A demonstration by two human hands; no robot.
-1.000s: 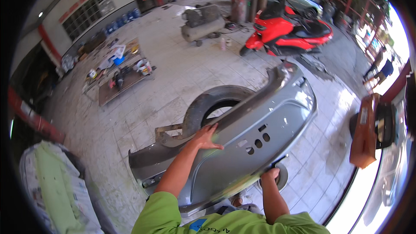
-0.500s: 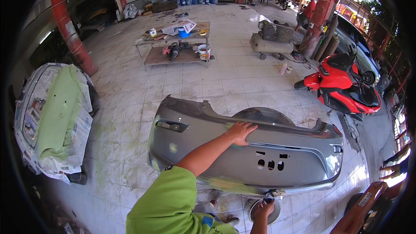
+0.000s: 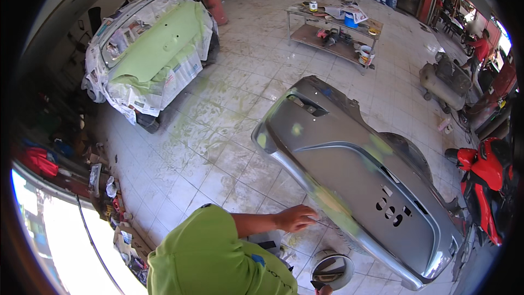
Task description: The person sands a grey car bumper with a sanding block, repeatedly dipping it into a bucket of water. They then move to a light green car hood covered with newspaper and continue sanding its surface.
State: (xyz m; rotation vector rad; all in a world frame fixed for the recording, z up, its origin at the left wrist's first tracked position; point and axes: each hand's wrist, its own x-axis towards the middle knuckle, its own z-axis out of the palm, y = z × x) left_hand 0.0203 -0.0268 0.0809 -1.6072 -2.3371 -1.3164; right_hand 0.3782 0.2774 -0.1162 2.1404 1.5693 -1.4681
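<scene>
Hanging just clear of the grey bumper (image 3: 349,186) on its right, the left hand (image 3: 297,219), seemingly empty and loosely open, no longer rests on it, leaving it unsteadied, while the right hand (image 3: 325,290), grip impossible to tell, is beside the bucket (image 3: 350,274).

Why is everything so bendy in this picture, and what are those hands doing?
There's no robot, just a person in a green shirt. A wide-seeing camera on their head looks down, so straight lines look curved. A big grey bumper sits above the tiled floor, with a black tyre behind it. The left hand looks empty, close to the bumper's edge. The right hand barely shows, beside a round bucket; it seems to hold something dark, too hidden to name.
</scene>
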